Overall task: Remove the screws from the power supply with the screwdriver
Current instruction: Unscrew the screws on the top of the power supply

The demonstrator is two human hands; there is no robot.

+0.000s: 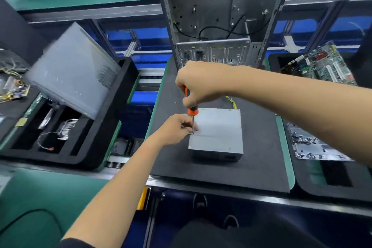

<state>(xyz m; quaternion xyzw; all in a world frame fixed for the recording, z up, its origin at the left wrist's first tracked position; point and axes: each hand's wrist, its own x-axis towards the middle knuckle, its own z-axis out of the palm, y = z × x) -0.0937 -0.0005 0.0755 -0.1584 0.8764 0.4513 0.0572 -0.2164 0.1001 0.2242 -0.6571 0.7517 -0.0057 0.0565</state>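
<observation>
The power supply (216, 130) lay flat on the dark mat (221, 171), in front of the open computer case (217, 16). Its lid was in place, so I judge the work was in the middle and not at the end. At the near corners and at one far corner of the lid small dots could be seen; they were probably screws or empty holes, but they were too small to tell which. How many screws were already out, I cannot say.

The right hand (198, 84) came from the right side and was closed around the orange and black handle of the screwdriver (192, 113). The tool stood almost upright, with its tip on the left edge of the lid. The left hand (178, 129) was just beside that edge, and its fingertips (191, 126) were pinched together at the metal shaft near the tip, probably to guide it. Whether they also held a screw was hidden.

At the right, well apart from the power supply, a tray (310, 145) held many small loose metal parts.
</observation>
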